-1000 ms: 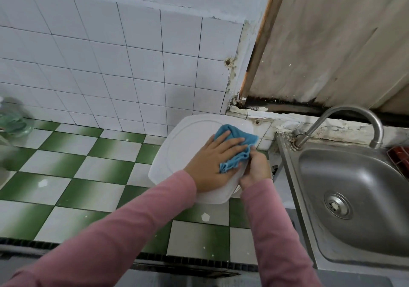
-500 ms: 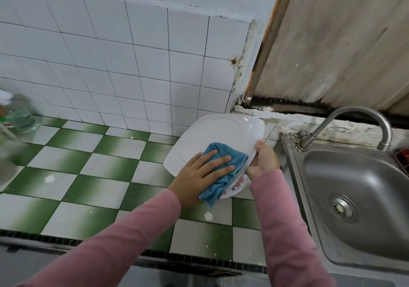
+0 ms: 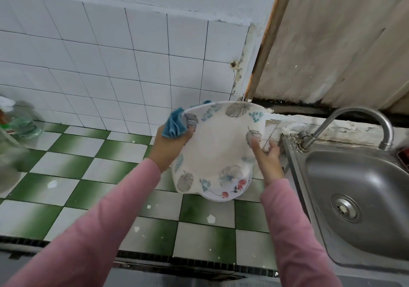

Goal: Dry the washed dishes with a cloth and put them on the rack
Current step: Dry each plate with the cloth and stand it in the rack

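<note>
A white plate with a grey and teal leaf pattern (image 3: 219, 149) is held tilted above the counter, its patterned face toward me. My left hand (image 3: 170, 147) grips a bunched blue cloth (image 3: 174, 125) against the plate's left rim. My right hand (image 3: 269, 160) touches the plate's right edge with its thumb on the face and the other fingers spread loosely beside the rim. Under the held plate, a second plate with red flowers (image 3: 228, 192) lies on the counter, mostly hidden. No rack is in view.
The counter (image 3: 88, 176) is tiled in green and white, with a white tiled wall behind. A steel sink (image 3: 354, 187) with a curved faucet (image 3: 363, 116) sits at the right. A clear bottle (image 3: 20, 120) stands at the far left. Something red (image 3: 404, 156) shows at the right edge.
The plate has been turned over, from plain back to patterned face. My left hand moved with the cloth from the plate's surface to its left rim. My right hand loosened its hold.
</note>
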Available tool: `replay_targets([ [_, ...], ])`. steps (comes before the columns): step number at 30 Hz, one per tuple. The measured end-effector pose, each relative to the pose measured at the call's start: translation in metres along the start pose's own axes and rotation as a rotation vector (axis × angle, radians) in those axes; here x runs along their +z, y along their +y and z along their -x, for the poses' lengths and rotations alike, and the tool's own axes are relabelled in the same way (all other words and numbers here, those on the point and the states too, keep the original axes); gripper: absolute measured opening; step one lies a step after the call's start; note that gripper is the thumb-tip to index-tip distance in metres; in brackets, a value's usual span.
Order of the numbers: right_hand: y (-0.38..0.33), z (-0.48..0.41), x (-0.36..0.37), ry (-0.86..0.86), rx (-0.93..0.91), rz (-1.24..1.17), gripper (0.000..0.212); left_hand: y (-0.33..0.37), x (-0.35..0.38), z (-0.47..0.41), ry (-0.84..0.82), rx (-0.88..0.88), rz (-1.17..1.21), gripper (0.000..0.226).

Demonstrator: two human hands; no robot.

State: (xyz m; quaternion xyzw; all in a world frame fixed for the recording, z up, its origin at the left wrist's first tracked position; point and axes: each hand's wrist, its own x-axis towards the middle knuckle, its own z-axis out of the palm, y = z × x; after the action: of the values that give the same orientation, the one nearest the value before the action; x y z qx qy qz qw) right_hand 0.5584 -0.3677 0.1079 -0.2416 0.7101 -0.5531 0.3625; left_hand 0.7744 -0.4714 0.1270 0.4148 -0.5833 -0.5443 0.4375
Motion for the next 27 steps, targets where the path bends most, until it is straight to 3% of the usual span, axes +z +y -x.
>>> replay_targets([
  [2,0.015,0.002,-0.005,-0.068,-0.029,-0.048,0.063,0.002,-0.008,-0.008,-0.003,-0.156,0.193,0.021],
  [5,0.026,0.001,-0.014,-0.072,-0.010,-0.084,0.035,-0.001,-0.013,-0.016,0.024,-0.236,0.274,0.032],
  [9,0.033,0.008,-0.017,-0.159,0.064,-0.291,0.039,-0.015,-0.017,-0.026,0.059,-0.256,0.185,0.027],
  [13,0.038,0.017,-0.011,-0.137,0.137,-0.407,0.029,-0.028,-0.003,-0.023,0.219,-0.050,-0.173,0.036],
  [15,0.034,0.019,-0.010,-0.133,0.131,-0.408,0.039,-0.033,0.002,-0.017,0.326,0.049,-0.296,0.047],
  [17,0.028,0.021,-0.009,-0.135,0.109,-0.400,0.044,-0.046,0.001,-0.018,0.342,0.275,-0.538,0.056],
  [19,0.023,0.023,-0.005,-0.118,0.083,-0.422,0.035,-0.064,0.002,-0.022,0.278,0.459,-0.944,0.061],
  [21,0.017,0.026,0.003,-0.116,0.081,-0.470,0.033,-0.077,0.012,-0.019,0.151,0.450,-1.121,0.066],
  [27,0.008,0.032,0.035,-0.132,0.062,-0.346,0.037,-0.085,0.065,0.021,-0.206,0.507,-0.908,0.069],
])
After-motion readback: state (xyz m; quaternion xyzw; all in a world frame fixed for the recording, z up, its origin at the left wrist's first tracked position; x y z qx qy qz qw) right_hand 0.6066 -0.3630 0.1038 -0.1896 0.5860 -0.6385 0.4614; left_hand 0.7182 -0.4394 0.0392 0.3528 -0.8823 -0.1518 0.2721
